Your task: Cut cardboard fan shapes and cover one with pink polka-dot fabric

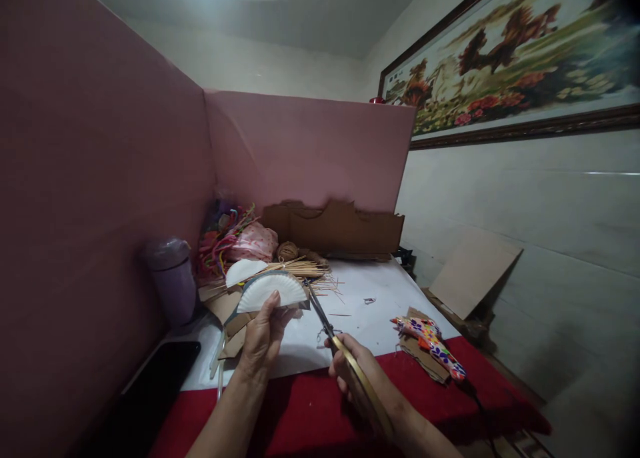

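1. L hand (265,335): grip pinching white pleated fan (270,295), thumb on front face, fingers behind. Fan's held up over near-L part of worktop (370,288), curved edge on top, grey backing showing round the curve.
2. R hand (353,371): grip closed round gold handle of scissors (324,317). Dark blades point far & L, tips by R end of fan; can't tell if touching.
3. Just behind fan: white half-round piece (244,270) to L, bundle of thin sticks (305,269) to R, some loose on white cover.
4. Past sticks: ball of twine (287,251), w/ pink bag (255,242) & tangle of coloured strips (214,253) to its L.
5. L side: purple bottle (173,288) near L panel (100,198); black flat thing (163,371), nearer, prob. a phone or tablet. Cardboard bits (234,343) under & beside L hand.
6. R side: flower-patterned glue gun (434,346) on cardboard scrap (423,361), cord running nearer.
7. Worktop: white cover far, red cloth (295,411) near. Torn cardboard strip (333,230) stands at far edge against pink panel (310,155).
8. Far R wall: framed horse pic (500,68).
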`<act>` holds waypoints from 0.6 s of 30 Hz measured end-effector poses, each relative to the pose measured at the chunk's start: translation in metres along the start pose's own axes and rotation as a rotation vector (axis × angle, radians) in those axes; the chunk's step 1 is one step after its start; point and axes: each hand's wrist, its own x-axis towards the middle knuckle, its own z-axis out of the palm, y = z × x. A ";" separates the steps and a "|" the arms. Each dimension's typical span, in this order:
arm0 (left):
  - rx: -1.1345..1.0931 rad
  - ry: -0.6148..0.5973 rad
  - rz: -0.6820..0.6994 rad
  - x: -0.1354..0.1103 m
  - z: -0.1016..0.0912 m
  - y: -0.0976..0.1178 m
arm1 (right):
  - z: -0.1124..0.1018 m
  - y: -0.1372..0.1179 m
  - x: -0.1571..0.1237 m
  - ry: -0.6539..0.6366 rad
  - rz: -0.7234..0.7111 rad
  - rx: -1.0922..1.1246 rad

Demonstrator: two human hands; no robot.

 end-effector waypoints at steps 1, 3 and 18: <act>0.001 -0.007 -0.003 -0.001 0.001 0.000 | 0.000 0.000 0.001 0.002 0.000 -0.017; 0.006 -0.025 -0.009 -0.002 0.002 0.000 | 0.001 0.000 0.002 0.006 -0.016 -0.041; 0.011 -0.077 0.003 -0.005 0.001 -0.001 | 0.001 -0.007 -0.003 -0.011 0.024 0.042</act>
